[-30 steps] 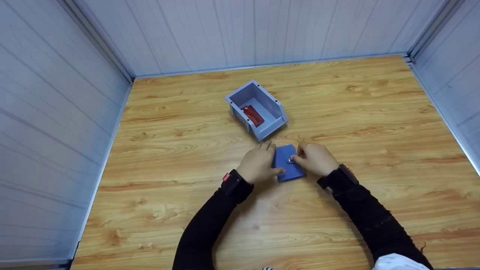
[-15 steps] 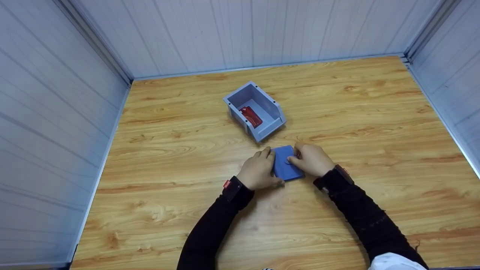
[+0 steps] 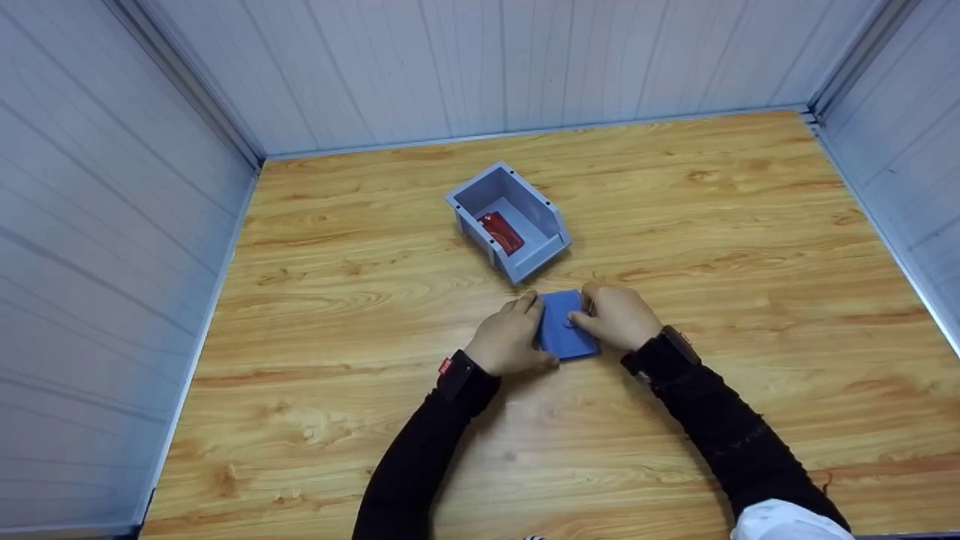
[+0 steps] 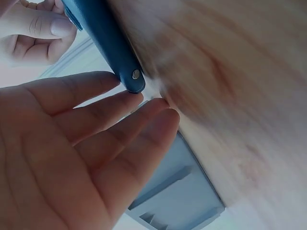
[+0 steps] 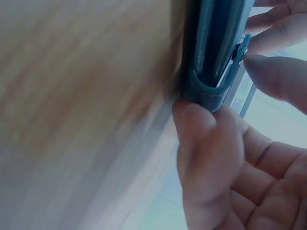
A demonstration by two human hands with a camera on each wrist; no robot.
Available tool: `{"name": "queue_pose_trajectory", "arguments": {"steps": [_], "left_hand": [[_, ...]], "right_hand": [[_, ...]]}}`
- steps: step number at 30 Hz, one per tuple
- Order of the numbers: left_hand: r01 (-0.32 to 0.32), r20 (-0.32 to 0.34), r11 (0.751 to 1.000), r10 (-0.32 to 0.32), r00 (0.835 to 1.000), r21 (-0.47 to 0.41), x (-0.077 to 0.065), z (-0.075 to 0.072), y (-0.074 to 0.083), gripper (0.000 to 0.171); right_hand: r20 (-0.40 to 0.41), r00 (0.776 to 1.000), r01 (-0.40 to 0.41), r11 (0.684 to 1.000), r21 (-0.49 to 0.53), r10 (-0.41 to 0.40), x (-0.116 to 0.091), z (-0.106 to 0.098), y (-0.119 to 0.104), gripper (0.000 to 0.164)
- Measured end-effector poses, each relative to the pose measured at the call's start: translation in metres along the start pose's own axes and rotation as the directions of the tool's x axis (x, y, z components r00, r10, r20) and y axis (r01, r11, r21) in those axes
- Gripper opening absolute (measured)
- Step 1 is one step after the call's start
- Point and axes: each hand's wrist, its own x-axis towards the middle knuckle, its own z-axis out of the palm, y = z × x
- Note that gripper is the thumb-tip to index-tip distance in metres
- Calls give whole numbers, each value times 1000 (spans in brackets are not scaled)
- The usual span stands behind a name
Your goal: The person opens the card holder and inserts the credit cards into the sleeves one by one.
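Observation:
A closed blue wallet [image 3: 556,330] with a snap strap lies flat on the wooden table in the head view. My left hand [image 3: 507,339] rests along its left edge. In the left wrist view the fingers are extended, with fingertips against the wallet's spine [image 4: 108,40], which carries a small metal stud [image 4: 135,74]. At the right edge, my right hand [image 3: 621,318] pinches the strap side, thumb on top and bent fingers at the edge. In the right wrist view the strap [image 5: 207,96] wraps the layered edge, and the thumb [image 5: 278,76] touches its tip.
Just beyond the wallet stands a grey open-front plastic bin [image 3: 536,259], turned at an angle. Inside it lies a flat dark-red item [image 3: 501,232]. White panel walls [image 3: 450,75] border the table at the back and both sides.
The wallet and both hands have shifted slightly left. My right thumb has moved further onto the strap, covering the snap that showed earlier. The bin stays put.

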Motion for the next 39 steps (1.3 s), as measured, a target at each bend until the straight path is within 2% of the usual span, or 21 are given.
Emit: {"name": "queue_pose_trajectory", "arguments": {"steps": [5, 11, 14, 18, 21, 29, 39], "left_hand": [[0, 10, 1000, 1, 1000, -21, -1, -1, -1, 99], [-6, 16, 1000, 7, 1000, -29, -2, -2, -2, 99], [-15, 14, 1000, 15, 1000, -23, -2, -1, -2, 99], [-19, 6, 1000, 19, 1000, -9, -2, 2, -2, 97], [-15, 5, 1000, 15, 1000, -6, -2, 2, -2, 97], [5, 16, 1000, -5, 1000, -2, -1, 3, -2, 99], [-2, 11, 1000, 2, 1000, 4, 0, 4, -3, 98]], "right_hand": [[-35, 999, 22, 997, -71, -25, -1, 2, -7, 35], [13, 999, 44, 989, -138, -42, 0, 5, -13, 40], [14, 997, 78, 978, -191, -76, 1, 7, -13, 39], [-25, 990, 129, 959, -254, -139, 0, 11, -15, 34], [-40, 985, 153, 952, -266, -170, -1, 13, -19, 31], [-3, 978, 203, 954, -221, -209, 0, 14, -21, 22], [38, 976, 216, 968, -125, -213, 2, 10, -14, 22]]}}
